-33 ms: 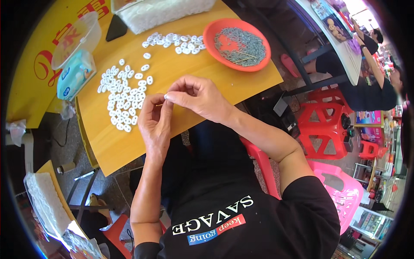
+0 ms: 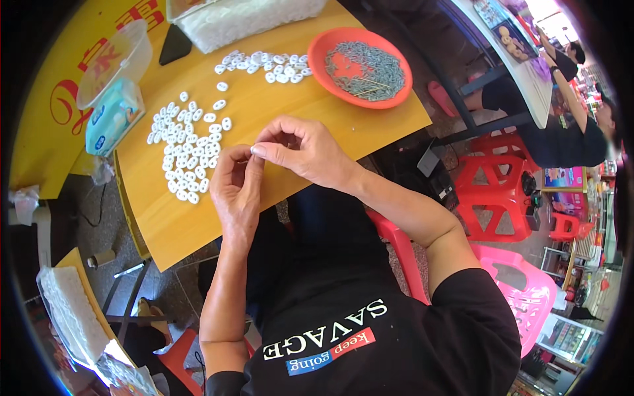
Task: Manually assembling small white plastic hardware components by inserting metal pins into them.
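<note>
My left hand and my right hand meet above the near edge of the wooden table. Thumbs and fingertips of both are pinched together. Whatever sits between them is tiny and mostly covered by the fingers; I cannot make it out. To the left of my hands lies a spread of small white oval pieces, each with two dark holes. Farther back is a second group of white oval pieces. Beyond my right hand, a red-orange plate holds many small grey metal pieces, apparently screws.
A clear container of white pieces stands at the far edge, beside a black phone. At the left are a tissue pack and a clear plastic tub. Red stools and another person are to the right.
My right thumb has shifted very slightly at the pinch, and the view has moved a touch. Otherwise the hands and the things on the table stay as they were.
</note>
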Motion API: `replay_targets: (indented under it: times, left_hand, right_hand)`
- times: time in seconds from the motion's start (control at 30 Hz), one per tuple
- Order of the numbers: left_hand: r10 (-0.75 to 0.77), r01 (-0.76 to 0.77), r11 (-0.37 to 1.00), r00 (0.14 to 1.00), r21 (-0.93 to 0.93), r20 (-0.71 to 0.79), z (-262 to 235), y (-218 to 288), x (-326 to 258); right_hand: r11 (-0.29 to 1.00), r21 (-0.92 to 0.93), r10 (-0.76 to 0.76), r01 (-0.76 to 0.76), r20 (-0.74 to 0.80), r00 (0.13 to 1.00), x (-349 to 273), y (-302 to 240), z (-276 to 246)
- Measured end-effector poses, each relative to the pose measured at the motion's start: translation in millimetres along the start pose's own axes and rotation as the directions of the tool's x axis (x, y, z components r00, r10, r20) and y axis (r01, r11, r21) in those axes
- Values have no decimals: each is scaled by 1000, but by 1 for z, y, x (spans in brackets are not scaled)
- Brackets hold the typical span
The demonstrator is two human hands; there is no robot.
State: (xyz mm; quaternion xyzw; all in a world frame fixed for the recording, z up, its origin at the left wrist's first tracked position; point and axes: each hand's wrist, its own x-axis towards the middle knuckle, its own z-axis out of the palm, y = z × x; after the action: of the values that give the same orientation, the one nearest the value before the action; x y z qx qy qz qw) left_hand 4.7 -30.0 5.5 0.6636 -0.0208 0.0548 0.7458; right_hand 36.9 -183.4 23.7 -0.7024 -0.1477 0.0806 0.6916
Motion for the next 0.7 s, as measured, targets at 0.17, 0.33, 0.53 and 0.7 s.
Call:
replay_targets:
  times: [0.17, 0.33, 0.53, 0.7]
  left_hand:
    - [51, -53, 997, 998, 63, 24, 1, -1, 1]
    - [40, -40, 997, 999, 63, 0, 2, -1, -1]
    - [-16, 13, 997, 999, -70, -39, -1, 1, -2]
    - [-53, 52, 998, 998, -26, -27, -1, 1, -1]
  right_hand:
    - [995, -96, -28, 27, -12, 1000, -4, -6, -7]
    - [908, -329, -290, 260, -44, 956, -4, 1, -8]
    - [669, -632, -462, 391, 57, 885, 16, -14, -48]
    - [668, -741, -137, -61, -204, 969, 56, -28, -150]
